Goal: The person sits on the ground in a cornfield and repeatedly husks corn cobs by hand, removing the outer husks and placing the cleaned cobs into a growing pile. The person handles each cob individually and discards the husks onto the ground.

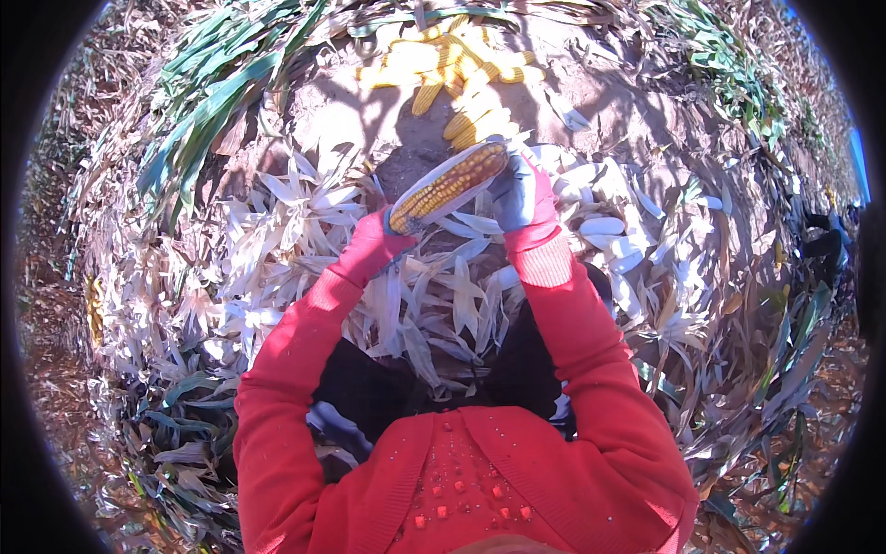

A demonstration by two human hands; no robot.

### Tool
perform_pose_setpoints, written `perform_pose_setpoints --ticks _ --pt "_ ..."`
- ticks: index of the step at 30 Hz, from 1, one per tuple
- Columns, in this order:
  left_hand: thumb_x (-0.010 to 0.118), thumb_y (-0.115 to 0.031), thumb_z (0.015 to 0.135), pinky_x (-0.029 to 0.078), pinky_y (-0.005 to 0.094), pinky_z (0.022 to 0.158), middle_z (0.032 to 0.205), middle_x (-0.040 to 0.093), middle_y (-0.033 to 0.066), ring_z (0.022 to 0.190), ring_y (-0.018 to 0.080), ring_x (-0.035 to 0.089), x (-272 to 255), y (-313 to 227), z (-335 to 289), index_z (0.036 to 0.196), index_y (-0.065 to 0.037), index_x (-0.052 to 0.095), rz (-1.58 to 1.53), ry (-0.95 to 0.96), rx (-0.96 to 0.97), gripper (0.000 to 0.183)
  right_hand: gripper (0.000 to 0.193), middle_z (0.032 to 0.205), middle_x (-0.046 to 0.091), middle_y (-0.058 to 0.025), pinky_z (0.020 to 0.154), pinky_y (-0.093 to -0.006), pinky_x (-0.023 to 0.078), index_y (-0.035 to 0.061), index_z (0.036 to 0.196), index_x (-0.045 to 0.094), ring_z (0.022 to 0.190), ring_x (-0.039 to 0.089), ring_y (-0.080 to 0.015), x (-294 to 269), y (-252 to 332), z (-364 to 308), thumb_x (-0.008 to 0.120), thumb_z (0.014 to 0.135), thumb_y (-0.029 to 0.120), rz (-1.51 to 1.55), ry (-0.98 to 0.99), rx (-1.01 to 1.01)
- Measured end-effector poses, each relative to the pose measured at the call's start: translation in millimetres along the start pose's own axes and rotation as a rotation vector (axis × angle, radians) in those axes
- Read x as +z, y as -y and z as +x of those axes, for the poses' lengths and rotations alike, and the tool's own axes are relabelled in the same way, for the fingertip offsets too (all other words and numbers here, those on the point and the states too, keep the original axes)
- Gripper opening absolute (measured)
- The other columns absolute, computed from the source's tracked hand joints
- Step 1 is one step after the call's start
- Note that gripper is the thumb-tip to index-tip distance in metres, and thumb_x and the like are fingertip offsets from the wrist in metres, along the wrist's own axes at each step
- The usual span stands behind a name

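Observation:
An ear of corn (449, 187) lies slantwise between my two hands, in front of my chest. Its yellow-orange kernels show along the upper side, and pale husk still edges it. At the lower-left end my left hand (395, 231), in a red and grey glove, is closed round the ear, its fingers mostly hidden beneath. My right hand (519, 196), in a grey glove, grips the upper-right end with the husk there. Beneath both hands spreads a heap of loose dry husks (461, 286).
Beyond my hands, a pile of bare yellow corn ears (452, 65) rests on the soil. Several whitish, husk-covered ears (604, 226) lie to the right. Green leaves and stalks (217, 102) are heaped at the far left. My bent legs (360, 383) flank the husks.

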State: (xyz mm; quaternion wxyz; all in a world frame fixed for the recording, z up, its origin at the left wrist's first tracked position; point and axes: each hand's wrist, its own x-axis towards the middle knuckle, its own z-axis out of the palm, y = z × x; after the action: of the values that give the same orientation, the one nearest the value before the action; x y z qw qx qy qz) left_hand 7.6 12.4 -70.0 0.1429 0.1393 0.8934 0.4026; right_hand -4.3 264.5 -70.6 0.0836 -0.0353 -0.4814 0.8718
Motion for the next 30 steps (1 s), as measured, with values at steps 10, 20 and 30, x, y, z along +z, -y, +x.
perform_pose_setpoints --ticks 10,20,30 --pt "0.071 -0.010 0.083 0.045 0.0304 0.097 0.127 0.057 0.0089 0.113 0.0154 0.055 31.0 -26.7 -3.7 0.139 -0.001 0.042 -0.699 0.332 -0.010 0.064 0.041 0.128 0.056 -0.0167 0.105 -0.0497 0.039 0.0019 0.130 0.050 0.118 0.053 -0.0332 30.3 2.2 -6.6 0.041 0.099 0.027 0.729 0.047 0.274" --pt "0.048 -0.041 0.099 0.037 0.0318 0.105 0.134 0.049 0.0105 0.122 0.0161 0.048 28.5 -47.7 7.3 0.142 0.000 0.034 -1.007 -0.163 0.291 0.061 0.032 0.103 0.063 -0.0110 0.090 -0.0429 0.048 0.0051 0.114 0.056 0.098 0.060 -0.0247 25.0 -23.0 -13.6 0.047 0.100 0.032 0.900 0.263 0.361" --pt "0.069 -0.020 0.087 0.051 0.0287 0.083 0.105 0.065 0.0054 0.093 0.0136 0.062 -1.2 -49.7 6.2 0.120 0.000 0.055 -0.890 -0.192 0.292 0.041 0.034 0.078 0.060 -0.0058 0.069 -0.0360 0.049 0.0062 0.085 0.058 0.075 0.058 -0.0184 59.0 13.6 -34.7 0.046 0.101 0.034 0.583 0.212 0.411"
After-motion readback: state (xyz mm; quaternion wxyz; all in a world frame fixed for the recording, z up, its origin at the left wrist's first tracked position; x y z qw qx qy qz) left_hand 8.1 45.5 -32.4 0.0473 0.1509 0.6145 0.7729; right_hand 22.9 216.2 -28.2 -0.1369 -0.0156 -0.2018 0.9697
